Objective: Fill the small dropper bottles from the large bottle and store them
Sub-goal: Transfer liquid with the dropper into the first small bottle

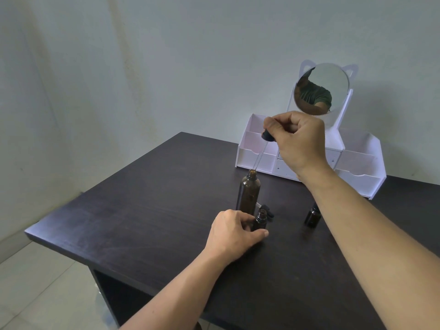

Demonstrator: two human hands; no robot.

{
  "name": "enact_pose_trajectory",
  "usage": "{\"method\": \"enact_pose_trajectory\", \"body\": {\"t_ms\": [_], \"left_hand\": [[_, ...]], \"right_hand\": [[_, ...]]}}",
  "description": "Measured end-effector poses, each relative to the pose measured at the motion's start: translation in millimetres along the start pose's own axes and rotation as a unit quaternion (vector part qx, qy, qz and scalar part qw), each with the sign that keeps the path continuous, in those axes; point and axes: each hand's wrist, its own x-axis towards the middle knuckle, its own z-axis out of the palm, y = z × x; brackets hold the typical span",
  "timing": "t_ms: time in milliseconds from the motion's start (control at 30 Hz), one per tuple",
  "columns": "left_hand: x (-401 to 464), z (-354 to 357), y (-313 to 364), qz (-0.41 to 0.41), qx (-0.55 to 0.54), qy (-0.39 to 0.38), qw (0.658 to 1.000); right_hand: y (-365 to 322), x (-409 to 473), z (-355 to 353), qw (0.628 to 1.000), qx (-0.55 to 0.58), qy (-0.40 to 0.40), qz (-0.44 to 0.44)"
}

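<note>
dropper in right grip, above large bottle

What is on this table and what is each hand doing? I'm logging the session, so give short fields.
left hand: grips open small bottle
right hand: pinches dropper, tip at large bottle's mouth
large bottle: upright, uncapped
second small bottle: upright, right of the others
organizer: white, with mirror, at table's back
table: dark wood
</note>
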Motion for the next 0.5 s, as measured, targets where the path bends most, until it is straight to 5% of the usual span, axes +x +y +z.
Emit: {"method": "enact_pose_trajectory", "body": {"t_ms": [267, 500], "left_hand": [[0.6, 0.9, -0.6, -0.001, 0.005, 0.000, 1.000], [1.7, 0.6, -1.8, 0.004, 0.016, -0.010, 1.000]], "right_hand": [[30.7, -25.9, 16.2, 0.989, -0.067, -0.103, 0.080], [35.5, -33.8, 16.7, 0.983, -0.076, -0.118, 0.115]]}}
